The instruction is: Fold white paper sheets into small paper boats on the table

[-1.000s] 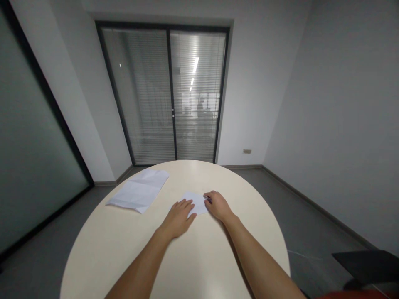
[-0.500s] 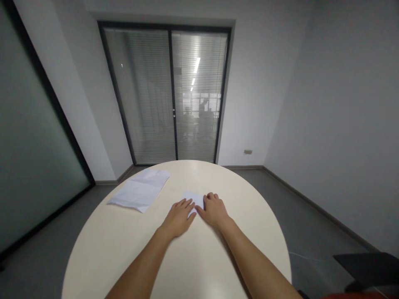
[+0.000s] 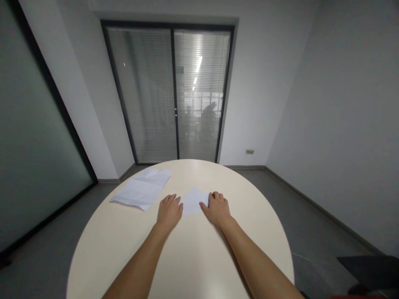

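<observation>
A small white sheet of paper point(image 3: 192, 201) lies flat on the round cream table point(image 3: 187, 249) between my two hands. My left hand point(image 3: 170, 211) rests at the sheet's left edge, palm down, fingers loosely bent and apart. Its thumb and index finger reach the paper's edge; I cannot tell how firmly they touch it. At the right edge, my right hand point(image 3: 217, 209) has its thumb on top of the paper and its other fingers curled beside the edge, holding that side.
A larger creased white sheet point(image 3: 141, 189) lies at the table's far left, near the rim. Behind the table stand glass panels with blinds point(image 3: 156, 95). A dark chair part point(image 3: 370, 270) shows at the lower right.
My left hand has slid left, off the middle of the small sheet to its left edge, uncovering more paper. My right hand has stayed at the right edge.
</observation>
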Motion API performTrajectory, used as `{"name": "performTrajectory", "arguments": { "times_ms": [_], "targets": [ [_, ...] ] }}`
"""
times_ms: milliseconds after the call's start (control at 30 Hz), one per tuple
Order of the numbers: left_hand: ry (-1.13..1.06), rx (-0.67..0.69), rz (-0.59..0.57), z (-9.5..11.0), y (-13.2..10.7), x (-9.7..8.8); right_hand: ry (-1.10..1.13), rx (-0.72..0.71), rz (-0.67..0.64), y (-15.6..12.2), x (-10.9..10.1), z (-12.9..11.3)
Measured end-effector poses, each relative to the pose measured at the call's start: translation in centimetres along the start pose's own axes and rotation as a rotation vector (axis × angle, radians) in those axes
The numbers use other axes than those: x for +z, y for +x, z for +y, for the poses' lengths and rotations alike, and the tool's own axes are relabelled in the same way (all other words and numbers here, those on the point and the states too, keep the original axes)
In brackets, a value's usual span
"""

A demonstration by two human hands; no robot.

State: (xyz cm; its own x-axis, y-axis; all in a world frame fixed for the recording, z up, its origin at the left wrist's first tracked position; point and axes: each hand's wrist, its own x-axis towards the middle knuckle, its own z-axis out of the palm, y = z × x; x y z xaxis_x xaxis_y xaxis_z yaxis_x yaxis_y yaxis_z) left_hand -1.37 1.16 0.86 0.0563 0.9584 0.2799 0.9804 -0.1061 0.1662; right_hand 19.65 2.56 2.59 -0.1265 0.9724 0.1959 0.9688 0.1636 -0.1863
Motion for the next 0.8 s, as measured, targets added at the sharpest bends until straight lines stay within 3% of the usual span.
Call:
{"name": "performTrajectory", "arguments": {
  "times_ms": [367, 567, 800],
  "targets": [
    [-0.128, -0.166, -0.007, -1.5, 0.7, 0.5, 0.021, 0.001, -0.001, 0.4, 0.8, 0.3],
    [-0.201, -0.152, 0.048, -1.8, 1.0, 1.5, 0.005, -0.006, 0.003, 0.2, 0.5, 0.2],
    [-0.263, -0.100, 0.077, -1.3, 1.0, 0.9, 0.012, 0.005, -0.006, 0.0, 0.0, 0.0]
  ]
}}
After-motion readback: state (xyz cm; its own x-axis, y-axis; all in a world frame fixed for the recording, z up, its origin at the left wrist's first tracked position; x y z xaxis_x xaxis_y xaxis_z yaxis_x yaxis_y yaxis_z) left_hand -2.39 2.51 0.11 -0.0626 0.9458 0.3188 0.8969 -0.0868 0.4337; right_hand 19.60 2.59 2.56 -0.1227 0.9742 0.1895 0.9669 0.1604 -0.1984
